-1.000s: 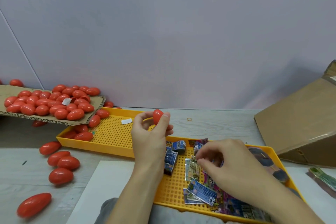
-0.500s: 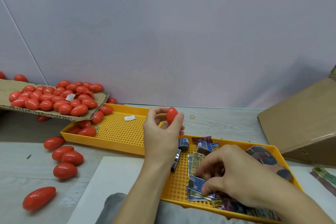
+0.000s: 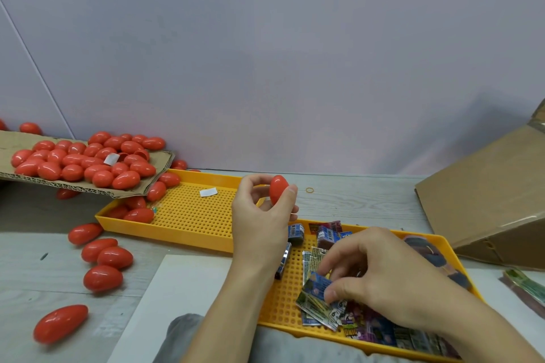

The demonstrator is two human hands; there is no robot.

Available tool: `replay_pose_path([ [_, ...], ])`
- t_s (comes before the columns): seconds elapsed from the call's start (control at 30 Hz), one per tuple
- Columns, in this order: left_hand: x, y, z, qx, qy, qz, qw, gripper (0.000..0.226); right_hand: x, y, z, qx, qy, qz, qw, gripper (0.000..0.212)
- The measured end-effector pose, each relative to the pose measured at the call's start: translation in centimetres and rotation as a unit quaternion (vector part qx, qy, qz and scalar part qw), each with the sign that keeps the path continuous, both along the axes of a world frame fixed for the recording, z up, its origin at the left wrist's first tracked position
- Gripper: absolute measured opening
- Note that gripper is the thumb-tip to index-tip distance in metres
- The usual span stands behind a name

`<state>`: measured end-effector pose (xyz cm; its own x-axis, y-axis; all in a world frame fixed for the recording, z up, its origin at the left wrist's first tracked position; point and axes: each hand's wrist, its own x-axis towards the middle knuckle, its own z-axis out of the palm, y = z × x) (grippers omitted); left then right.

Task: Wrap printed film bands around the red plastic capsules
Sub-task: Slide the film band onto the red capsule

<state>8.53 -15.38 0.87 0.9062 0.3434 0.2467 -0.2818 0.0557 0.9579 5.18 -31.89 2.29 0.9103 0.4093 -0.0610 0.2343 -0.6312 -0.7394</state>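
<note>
The red capsule (image 3: 277, 192) you hold up in your left hand (image 3: 261, 224) is pinched between thumb and fingertips and carries no band yet. Below and to its right, your right hand (image 3: 380, 277) pinches one printed film band (image 3: 317, 289) off the loose heap in the near yellow tray (image 3: 283, 308). No wrapped capsule shows anywhere, so judge this an early stage. Far to the left of your left hand, bare capsules crowd the cardboard sheet (image 3: 73, 186) and spill across the tabletop (image 3: 35, 268).
</note>
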Motion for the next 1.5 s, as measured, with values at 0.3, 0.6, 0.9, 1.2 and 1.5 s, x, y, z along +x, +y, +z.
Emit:
replay_pose_path([
  [0.3, -0.1, 0.0, 0.0, 0.015, -0.005, -0.051, 0.999, 0.015, 0.2, -0.3, 0.0, 0.123, -0.058, -0.089, 0.987, 0.009],
  [0.6, -0.4, -0.4, -0.2, 0.035, 0.002, -0.197, 0.98, 0.024, 0.1, -0.5, 0.2, 0.11, 0.074, -0.011, 0.991, 0.014],
  [0.9, -0.8, -0.3, 0.2, 0.084, 0.012, -0.221, 0.972, 0.015, 0.5, -0.8, -0.5, 0.198, 0.031, -0.061, 0.978, 0.011],
  [1.2, -0.6, -0.3, -0.2, 0.153, 0.003, -0.229, 0.961, 0.029, 1.6, -1.4, -1.2, 0.381, 0.055, -0.104, 0.917, 0.036],
  [1.5, -1.3, -0.3, 0.5, 0.181, -0.002, -0.243, 0.953, 0.058, 1.6, -1.6, -1.0, 0.448, 0.05, -0.153, 0.88, 0.046],
])
